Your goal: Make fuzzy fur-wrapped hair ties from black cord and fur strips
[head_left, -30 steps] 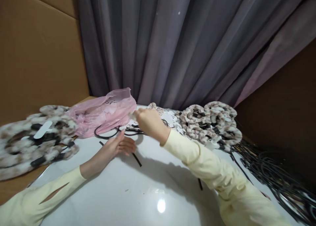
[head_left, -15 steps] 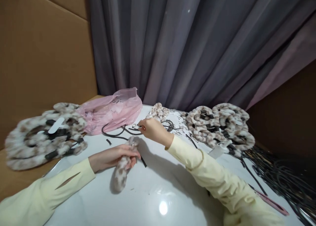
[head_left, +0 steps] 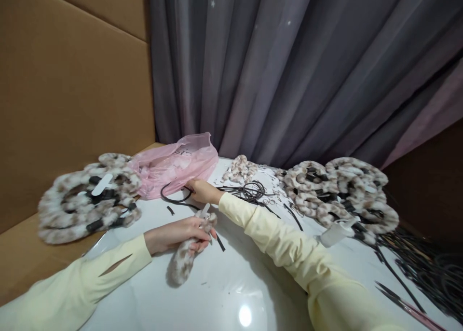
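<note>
My left hand (head_left: 183, 234) is closed around a short tube of white and brown spotted plush (head_left: 183, 263) above the white table. A small clear plastic tip or strip (head_left: 205, 210) sticks up from its far end. My right hand (head_left: 203, 191) reaches across to the front edge of a pink plastic bag (head_left: 181, 164). Its fingers are bent together there, beside a looped black cord (head_left: 170, 199); what they pinch, if anything, is too small to make out. A short black cord piece (head_left: 220, 242) lies just right of the plush.
Furry spotted rings with black sections are piled at left (head_left: 68, 205) and right (head_left: 361, 186). Behind my right hand lie coiled black cord (head_left: 251, 191), small rings and a plush piece (head_left: 241, 169). A white bottle (head_left: 336, 233), scissors (head_left: 408, 306) and tangled black cords (head_left: 434, 268) are at right.
My right hand has moved left and lower, from above the cords to the edge of the pink bag. My left hand keeps its hold on the plush tube. The whole view has shifted slightly.
</note>
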Motion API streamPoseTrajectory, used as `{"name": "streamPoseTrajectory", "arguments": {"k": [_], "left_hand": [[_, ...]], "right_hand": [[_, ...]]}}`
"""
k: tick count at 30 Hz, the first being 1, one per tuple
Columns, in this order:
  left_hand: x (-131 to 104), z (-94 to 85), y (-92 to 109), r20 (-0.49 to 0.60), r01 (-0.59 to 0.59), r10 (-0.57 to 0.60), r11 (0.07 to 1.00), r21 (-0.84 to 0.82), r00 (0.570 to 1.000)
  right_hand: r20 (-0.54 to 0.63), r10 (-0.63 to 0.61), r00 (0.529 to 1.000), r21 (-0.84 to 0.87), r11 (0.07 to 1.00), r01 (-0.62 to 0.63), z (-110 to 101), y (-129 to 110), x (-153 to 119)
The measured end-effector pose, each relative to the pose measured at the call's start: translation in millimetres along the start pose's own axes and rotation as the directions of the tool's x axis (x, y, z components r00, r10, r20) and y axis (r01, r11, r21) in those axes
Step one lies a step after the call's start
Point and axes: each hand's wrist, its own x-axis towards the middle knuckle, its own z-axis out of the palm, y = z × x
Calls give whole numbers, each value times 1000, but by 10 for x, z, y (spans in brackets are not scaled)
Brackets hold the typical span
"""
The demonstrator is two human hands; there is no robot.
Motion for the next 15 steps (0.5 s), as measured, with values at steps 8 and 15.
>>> {"name": "streamPoseTrajectory", "arguments": {"k": [8,15], "left_hand": [[-18,18,-9,-32,-19,20,999,48,999],[-72,71,66,-67,33,-29,998,61,997]], "right_hand": [[132,73,988,196,976,-99,-485,-14,-352],[-253,163,954,522,853,-7,-1189,16,-1329]]}}
